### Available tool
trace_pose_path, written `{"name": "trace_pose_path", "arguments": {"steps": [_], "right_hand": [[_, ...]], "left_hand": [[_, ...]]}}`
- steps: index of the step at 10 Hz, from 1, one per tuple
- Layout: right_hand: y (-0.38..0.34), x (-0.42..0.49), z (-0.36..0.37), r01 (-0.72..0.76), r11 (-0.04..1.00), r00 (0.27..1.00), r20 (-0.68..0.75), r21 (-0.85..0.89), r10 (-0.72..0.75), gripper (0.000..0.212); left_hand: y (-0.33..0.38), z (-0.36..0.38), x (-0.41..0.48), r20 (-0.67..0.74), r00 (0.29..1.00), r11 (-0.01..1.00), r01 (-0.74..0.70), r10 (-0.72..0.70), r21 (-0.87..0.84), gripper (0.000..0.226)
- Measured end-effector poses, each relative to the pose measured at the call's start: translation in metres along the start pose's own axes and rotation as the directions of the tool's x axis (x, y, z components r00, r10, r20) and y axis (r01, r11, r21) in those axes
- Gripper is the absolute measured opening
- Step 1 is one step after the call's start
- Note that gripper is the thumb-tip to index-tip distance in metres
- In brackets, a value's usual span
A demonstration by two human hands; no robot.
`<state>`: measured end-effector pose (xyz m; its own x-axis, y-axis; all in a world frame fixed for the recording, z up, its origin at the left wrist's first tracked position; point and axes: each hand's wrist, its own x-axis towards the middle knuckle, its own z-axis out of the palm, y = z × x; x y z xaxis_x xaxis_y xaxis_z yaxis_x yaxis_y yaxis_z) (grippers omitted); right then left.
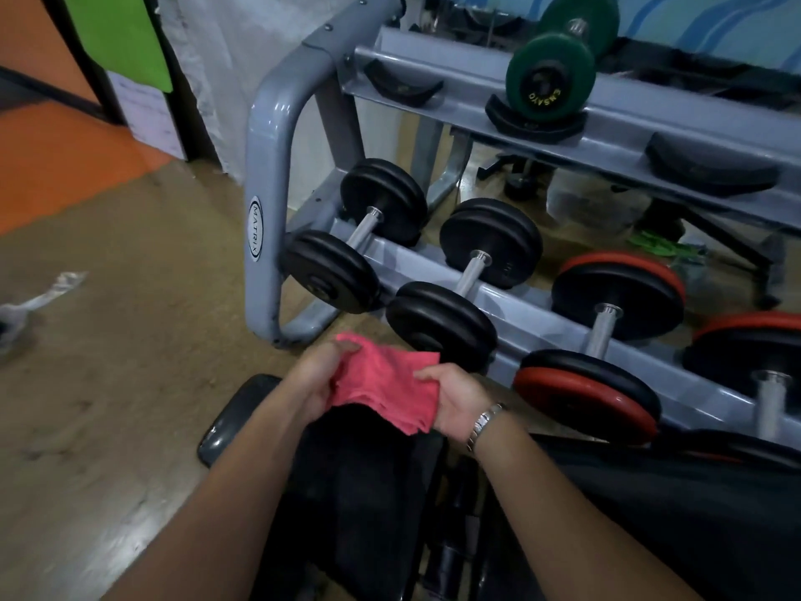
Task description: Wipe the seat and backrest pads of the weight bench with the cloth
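A folded pink cloth [383, 383] is held between both of my hands above the bench. My left hand [318, 375] grips its left edge with the thumb on top. My right hand [455, 399], with a metal watch on the wrist, holds its right edge from underneath. Below them lies the black seat pad [355, 483] of the weight bench, its rounded grey end [232, 420] pointing toward the floor on the left. A second dark pad [676, 514] of the bench stretches off to the right, partly hidden by my right forearm.
A grey dumbbell rack [262, 201] stands directly ahead, very close to the bench. It carries black dumbbells [359, 249], red-rimmed dumbbells [607, 349] and a green dumbbell [557, 67] on top. Brown floor [108, 383] spreads to the left, with a crumpled pale scrap [39, 301] on it.
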<state>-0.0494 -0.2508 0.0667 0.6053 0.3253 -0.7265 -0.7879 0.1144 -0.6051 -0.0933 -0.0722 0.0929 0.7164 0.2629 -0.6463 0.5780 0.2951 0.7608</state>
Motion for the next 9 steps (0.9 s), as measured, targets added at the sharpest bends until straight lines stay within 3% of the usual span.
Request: {"name": "trace_pose_path", "arguments": {"steps": [2,4,5,6,7,8,9], "right_hand": [[-0.009,0.065,0.025,-0.036,0.989,0.998,-0.061,-0.144,0.027,0.028],[0.007,0.144,0.03,0.118,0.931,0.984,-0.086,-0.346,-0.157,0.063],[0.015,0.17,0.023,0.144,0.872,0.966,-0.125,-0.469,-0.227,0.055],[0.023,0.183,0.014,0.124,0.807,0.959,-0.141,-0.577,-0.248,0.037],[0.032,0.196,0.004,0.088,0.724,0.967,-0.115,-0.684,-0.226,0.032],[0.027,0.186,0.006,0.052,0.668,0.965,-0.134,-0.743,-0.224,0.038],[0.019,0.168,0.005,0.028,0.498,0.955,-0.123,-0.867,-0.268,0.037]], "left_hand": [[0.028,-0.021,0.068,-0.062,0.998,0.971,0.047,-0.034,0.236,0.026],[0.019,-0.021,0.131,-0.084,0.994,0.858,-0.022,0.076,0.513,0.027],[0.008,-0.023,0.16,-0.066,0.993,0.8,-0.04,0.099,0.599,0.03],[-0.003,-0.028,0.176,-0.067,0.989,0.66,-0.038,0.134,0.75,0.025],[-0.014,-0.041,0.183,-0.095,0.979,0.37,0.023,0.178,0.929,0.043],[-0.013,-0.044,0.176,-0.118,0.974,0.272,0.062,0.196,0.96,0.053],[-0.011,-0.038,0.171,-0.11,0.969,0.212,0.062,0.221,0.975,0.043]]}}
